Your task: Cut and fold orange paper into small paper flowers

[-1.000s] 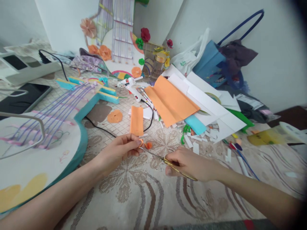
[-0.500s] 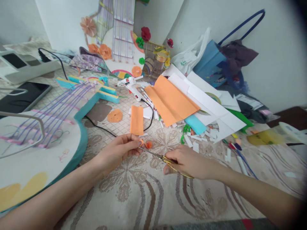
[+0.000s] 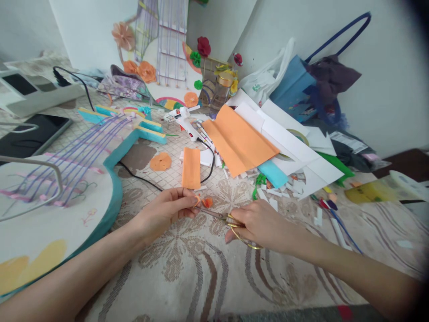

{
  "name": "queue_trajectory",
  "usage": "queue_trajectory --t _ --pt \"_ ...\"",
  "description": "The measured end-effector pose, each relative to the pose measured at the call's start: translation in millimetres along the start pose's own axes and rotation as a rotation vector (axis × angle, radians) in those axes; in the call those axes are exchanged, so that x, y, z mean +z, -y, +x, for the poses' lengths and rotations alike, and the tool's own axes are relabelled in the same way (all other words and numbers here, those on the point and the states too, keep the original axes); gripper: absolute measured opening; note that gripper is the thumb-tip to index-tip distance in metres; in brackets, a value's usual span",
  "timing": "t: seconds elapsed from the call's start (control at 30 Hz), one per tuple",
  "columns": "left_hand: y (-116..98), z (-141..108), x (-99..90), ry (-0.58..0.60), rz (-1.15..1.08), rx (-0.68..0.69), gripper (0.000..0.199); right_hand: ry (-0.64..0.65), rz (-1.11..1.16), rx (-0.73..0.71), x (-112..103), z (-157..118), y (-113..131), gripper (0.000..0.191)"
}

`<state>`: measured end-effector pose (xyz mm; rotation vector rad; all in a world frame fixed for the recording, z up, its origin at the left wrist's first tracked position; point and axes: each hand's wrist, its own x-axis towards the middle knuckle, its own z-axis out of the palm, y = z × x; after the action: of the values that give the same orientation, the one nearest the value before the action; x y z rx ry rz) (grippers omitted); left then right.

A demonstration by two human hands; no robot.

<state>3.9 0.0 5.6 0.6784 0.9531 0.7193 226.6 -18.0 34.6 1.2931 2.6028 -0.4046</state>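
- Between the thumb and fingers of the left hand (image 3: 172,206): a small orange paper piece (image 3: 197,200), pinched so that only a thin, curled edge projects past the fingertips.
- Key relation: the scissors (image 3: 214,214) lie to the right of the pinch, long axis running from the left fingertips down and right to the handles. The tips are at the pinch; contact with the paper cannot be confirmed. The left hand is nearer to the paper.
- Appearance: bright orange, narrow, looped; most of it is hidden by the fingers.
- Right hand (image 3: 263,226): wrapped around the gold handles of the scissors, thumb low. Blade opening cannot be told.
- Just right of the pinch: an orange curl (image 3: 207,202), short and crumpled. Whether it joins the held piece cannot be told.
- Beyond the left hand: an orange strip (image 3: 191,169), creased, upper end away from the person; to its left, an orange disc (image 3: 160,162) with an uneven edge.
- Farther out: a white glue gun (image 3: 184,124) and, to its right, a folded orange sheet (image 3: 241,141).
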Motion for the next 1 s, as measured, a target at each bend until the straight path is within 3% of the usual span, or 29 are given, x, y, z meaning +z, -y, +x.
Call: queue_trajectory --t 0.1,0.2,0.4,0.53,0.7,0.8,1.0 --pt "0.2 0.7 -1.6 -0.007 -0.002 0.017 0.013 -0.064 -0.041 0.001 5.1 -0.2 -2.2 0.032" --pt "-1.5 0.5 -4.1 -0.045 0.034 0.110 0.014 -0.102 0.089 -0.018 4.2 -1.1 -6.8 0.032" --pt "-5.7 -2.1 -2.9 -0.090 0.277 0.268 0.016 -0.195 0.766 0.153 -6.8 10.3 0.9 0.028" --pt "-2.8 -3.8 0.8 -0.122 0.429 0.384 0.015 -0.219 1.104 0.153 -7.4 30.0 22.1 0.016" --pt "3.0 -7.3 0.0 -0.199 0.640 0.536 0.009 -0.353 1.223 0.127 2.5 47.4 37.9 0.014" --pt "4.5 -10.2 -0.4 -0.243 0.804 0.647 0.005 -0.364 1.293 0.143 9.4 51.7 38.8 0.022" --pt "6.6 -13.4 1.3 -0.183 1.040 0.871 0.016 -0.393 1.454 0.121 22.3 55.9 33.8 0.025"
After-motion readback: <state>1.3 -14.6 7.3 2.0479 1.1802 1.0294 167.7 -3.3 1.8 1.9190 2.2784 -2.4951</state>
